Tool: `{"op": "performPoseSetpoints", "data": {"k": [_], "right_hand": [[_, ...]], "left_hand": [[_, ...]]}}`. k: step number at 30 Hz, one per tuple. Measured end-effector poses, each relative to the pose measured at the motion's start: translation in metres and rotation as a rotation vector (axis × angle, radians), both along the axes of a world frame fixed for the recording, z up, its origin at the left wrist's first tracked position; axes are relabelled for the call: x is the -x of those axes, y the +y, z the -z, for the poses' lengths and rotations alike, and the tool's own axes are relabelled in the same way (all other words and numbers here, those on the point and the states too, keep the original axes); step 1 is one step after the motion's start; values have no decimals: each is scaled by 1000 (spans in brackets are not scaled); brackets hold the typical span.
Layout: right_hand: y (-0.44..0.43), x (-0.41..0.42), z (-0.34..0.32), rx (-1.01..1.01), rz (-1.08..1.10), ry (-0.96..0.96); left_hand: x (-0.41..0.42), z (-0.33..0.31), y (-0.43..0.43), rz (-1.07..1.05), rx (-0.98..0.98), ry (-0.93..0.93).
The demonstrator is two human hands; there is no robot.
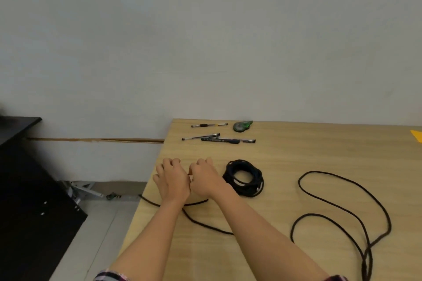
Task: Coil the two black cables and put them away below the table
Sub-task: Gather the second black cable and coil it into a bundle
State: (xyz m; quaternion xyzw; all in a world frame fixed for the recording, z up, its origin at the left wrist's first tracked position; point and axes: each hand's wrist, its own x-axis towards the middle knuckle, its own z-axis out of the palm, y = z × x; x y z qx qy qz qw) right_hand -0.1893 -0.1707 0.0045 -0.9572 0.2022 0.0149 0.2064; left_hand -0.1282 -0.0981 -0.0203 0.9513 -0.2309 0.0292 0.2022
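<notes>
The left hand (173,178) and right hand (204,178) are gripping the loose cable (316,171), fingers clenched, just left of the coiled cable (243,178) on the wooden tabletop (296,148); pens (219,139) are lying beyond it, near the grey wall (205,52).

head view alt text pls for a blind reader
A person's left hand and right hand meet, fingers curled, on a wooden table over a loose black cable that loops away rightward; their grip is hidden. A coiled black cable lies just right of them, with pens and a green tape dispenser behind.
</notes>
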Motion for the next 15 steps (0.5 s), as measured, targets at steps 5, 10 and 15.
{"op": "performPoseSetpoints", "data": {"k": [5,10,15], "right_hand": [[49,-27,-9,-137,-42,131],[86,-50,2,-64,8,254],[117,-71,25,22,14,312]], "left_hand": [[-27,-8,55,63,-21,96],[-58,-4,99,177,18,263],[-95,8,134,286,15,381]]}}
